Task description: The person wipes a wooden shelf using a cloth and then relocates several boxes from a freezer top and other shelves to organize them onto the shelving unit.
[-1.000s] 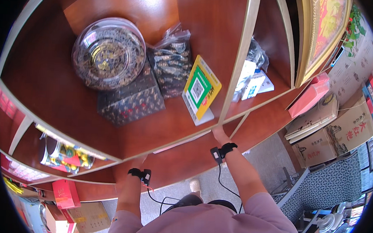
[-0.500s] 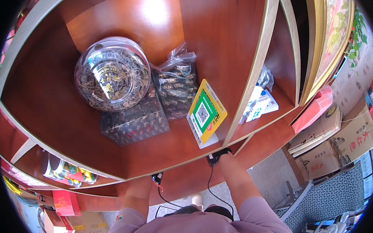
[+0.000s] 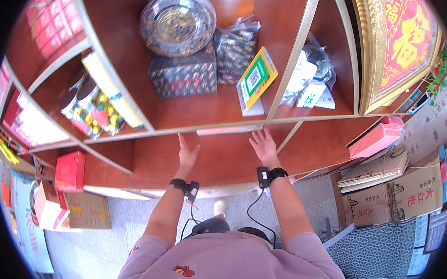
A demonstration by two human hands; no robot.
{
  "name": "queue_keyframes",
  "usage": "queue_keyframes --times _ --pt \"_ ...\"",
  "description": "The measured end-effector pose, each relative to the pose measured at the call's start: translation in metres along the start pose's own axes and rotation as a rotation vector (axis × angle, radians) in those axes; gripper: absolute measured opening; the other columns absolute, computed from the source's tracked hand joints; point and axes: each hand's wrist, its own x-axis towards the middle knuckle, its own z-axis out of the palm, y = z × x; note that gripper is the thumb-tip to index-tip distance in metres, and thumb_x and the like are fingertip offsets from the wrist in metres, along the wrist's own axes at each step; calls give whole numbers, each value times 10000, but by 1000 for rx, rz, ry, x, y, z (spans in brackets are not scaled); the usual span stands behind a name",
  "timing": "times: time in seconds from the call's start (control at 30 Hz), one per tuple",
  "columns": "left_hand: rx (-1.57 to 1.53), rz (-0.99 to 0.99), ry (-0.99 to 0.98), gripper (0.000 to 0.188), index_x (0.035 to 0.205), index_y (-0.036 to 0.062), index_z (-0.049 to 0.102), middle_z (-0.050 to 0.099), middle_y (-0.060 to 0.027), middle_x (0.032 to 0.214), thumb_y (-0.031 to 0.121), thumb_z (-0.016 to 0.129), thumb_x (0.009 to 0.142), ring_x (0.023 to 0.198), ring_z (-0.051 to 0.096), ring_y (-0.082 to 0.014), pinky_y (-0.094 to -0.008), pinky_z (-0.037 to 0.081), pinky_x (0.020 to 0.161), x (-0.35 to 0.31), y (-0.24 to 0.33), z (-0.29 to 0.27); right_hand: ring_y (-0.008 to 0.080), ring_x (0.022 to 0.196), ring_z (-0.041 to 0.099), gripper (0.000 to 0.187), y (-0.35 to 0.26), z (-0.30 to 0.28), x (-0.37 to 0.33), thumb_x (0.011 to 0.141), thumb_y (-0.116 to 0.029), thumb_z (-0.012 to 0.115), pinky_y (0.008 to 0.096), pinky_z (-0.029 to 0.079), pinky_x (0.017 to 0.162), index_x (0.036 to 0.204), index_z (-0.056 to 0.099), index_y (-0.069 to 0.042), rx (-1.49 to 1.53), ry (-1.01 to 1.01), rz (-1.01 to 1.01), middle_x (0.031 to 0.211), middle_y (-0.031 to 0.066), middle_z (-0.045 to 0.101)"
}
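My left hand [image 3: 188,152] is open and empty, its fingers pointing up close to the shelf's front edge, the thumb out to the side. To its right, my right hand [image 3: 265,144] lies open with its fingers spread, just beneath the same edge [image 3: 160,131]. A flat, pale pinkish thing [image 3: 229,130] shows under that edge between the hands, apart from both; its kind cannot be made out. On the shelf above stand a round clear tub [image 3: 178,23] of dark dried leaves, a dark patterned box [image 3: 184,76], a bag of small dark packets [image 3: 236,52] and a yellow-green code sign [image 3: 257,80].
The right compartment holds white boxes [image 3: 312,93] and plastic bags. A gold-framed picture [image 3: 403,45] leans further right, near a pink box [image 3: 377,140]. Candy jars [image 3: 96,107] stand left, above a red box [image 3: 70,171]. Cardboard boxes [image 3: 91,211] rest on the floor.
Both hands, hidden under the shelf edge before, now show with fingers apart. The view has moved back and lower, so the shelf sits higher and more floor is seen.
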Motion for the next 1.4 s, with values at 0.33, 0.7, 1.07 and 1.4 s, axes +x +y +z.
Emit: queue_keyframes --times 0.33,0.7,1.07,1.4 --pt "-648 -244 115 881 1525 156 -13 231 -191 1535 57 597 896 1116 552 -173 -290 478 859 -245 91 -172 335 1369 332 378 64 41 -210 997 -315 446 481 261 1142 1298 474 -87 186 -270 264 1457 218 363" --pt "-776 -401 751 545 1400 109 359 543 -70 1314 175 601 916 1088 565 -154 -313 449 891 -429 30 -381 251 1194 508 411 230 116 -309 996 -350 444 412 409 1017 1319 468 -98 -186 -472 551 1326 132 520" --pt "-661 -318 1675 398 1283 82 500 580 -63 1259 267 570 937 1154 511 -167 -324 392 940 -598 -71 -624 132 913 563 252 509 194 -361 959 -319 538 301 444 814 1102 593 -119 -506 -334 777 1032 9 629" --pt "-824 -435 1393 416 1307 85 493 574 -46 1269 292 548 950 1118 540 -166 -312 426 897 -565 -163 -738 119 855 581 255 719 284 -346 949 -301 563 275 482 773 1096 588 -95 -644 -472 865 969 15 620"
